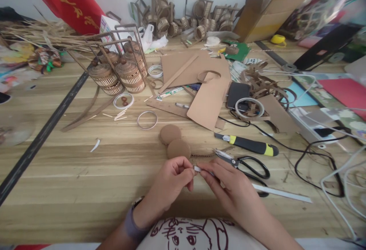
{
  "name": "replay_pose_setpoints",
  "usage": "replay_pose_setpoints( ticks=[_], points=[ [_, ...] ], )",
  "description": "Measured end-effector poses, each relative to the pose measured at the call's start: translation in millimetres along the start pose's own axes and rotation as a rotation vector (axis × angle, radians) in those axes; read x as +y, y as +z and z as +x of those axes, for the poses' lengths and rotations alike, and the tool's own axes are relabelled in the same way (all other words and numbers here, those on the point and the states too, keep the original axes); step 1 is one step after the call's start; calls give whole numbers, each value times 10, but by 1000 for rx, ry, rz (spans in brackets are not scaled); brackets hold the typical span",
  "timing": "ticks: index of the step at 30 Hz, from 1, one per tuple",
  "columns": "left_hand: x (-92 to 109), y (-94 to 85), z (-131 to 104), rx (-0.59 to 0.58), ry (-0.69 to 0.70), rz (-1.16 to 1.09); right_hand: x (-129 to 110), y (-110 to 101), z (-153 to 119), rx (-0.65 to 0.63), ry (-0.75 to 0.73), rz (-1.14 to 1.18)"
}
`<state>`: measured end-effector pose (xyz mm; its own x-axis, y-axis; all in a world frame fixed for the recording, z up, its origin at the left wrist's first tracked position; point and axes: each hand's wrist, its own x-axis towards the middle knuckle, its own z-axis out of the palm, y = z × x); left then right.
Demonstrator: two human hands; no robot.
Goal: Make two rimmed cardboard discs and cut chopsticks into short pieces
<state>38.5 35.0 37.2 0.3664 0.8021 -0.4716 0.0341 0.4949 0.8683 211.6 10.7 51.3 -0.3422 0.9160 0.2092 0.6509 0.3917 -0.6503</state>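
Observation:
A narrow white strip [197,169] shows between the fingertips of both hands. My left hand [177,177] is closed, thumb and forefinger pinching one end of it. My right hand [228,181] is closed on it just to the right. Beyond the right hand a long white strip [283,192] comes out across the table; whether it is the same piece is hidden. Two round cardboard discs [178,149] lie overlapping just past my left fingertips. Scissors [251,168] with black handles lie partly open by my right hand, and a yellow-black utility knife [251,145] is behind them.
Lidded baskets in wooden frames [130,72] stand at the left. Cardboard sheets [210,97], tape rings [147,120] and a black phone [238,96] lie mid-table. Cables [337,177] tangle at the right. More small baskets [200,28] are piled against the wall beside an open carton [265,15].

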Motion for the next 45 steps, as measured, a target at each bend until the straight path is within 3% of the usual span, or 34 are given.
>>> replay_pose_setpoints(
  ticks=[6,15,38,45],
  points=[
    [-62,-3,36,37,-8,95,-9,20,27,127,-62,-122],
    [-30,40,7,54,36,190,-60,119,62,155,-71,-171],
    [-30,48,-27,67,163,403,-77,93,29,80,236,65],
    [-50,60,-20,66,150,409,-93,87,17,62,226,43]
  ],
)
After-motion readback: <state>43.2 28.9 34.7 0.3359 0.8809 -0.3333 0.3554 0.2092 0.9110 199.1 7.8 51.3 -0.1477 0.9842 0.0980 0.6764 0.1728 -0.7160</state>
